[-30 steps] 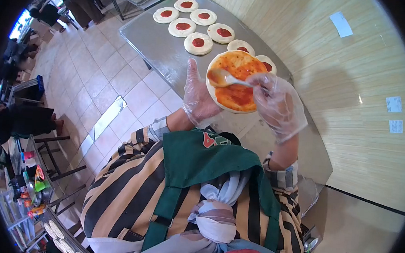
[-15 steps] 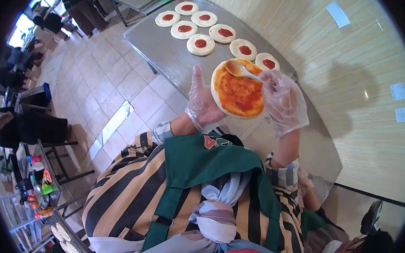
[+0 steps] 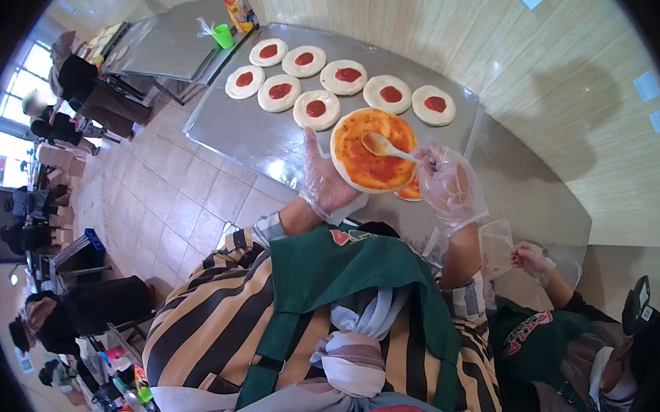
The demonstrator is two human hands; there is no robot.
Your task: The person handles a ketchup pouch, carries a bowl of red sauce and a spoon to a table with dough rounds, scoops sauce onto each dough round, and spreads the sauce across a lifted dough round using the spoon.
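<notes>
My left hand (image 3: 330, 182), in a clear plastic glove, supports a round dough base (image 3: 374, 171) from below at its left edge, thumb pointing up. Red-orange sauce covers most of the dough, with a pale rim around it. My right hand (image 3: 449, 184), gloved too, is closed on the handle of a spoon (image 3: 388, 147), whose bowl rests over the sauce. Beyond my hands, several dough rounds (image 3: 315, 110), each with a red sauce spot in the middle, lie on the metal table (image 3: 266, 143).
Part of another sauced round (image 3: 409, 189) shows under the held one. At the right is a co-worker in a green apron (image 3: 522, 335), with a gloved hand (image 3: 532, 262) near the table. A green cup (image 3: 222, 36) and a packet (image 3: 238, 8) stand at the back left.
The view has shifted, showing more of the co-worker and the packet. The spoon has moved from the sauce's upper edge towards its middle. Both hands keep their hold.
</notes>
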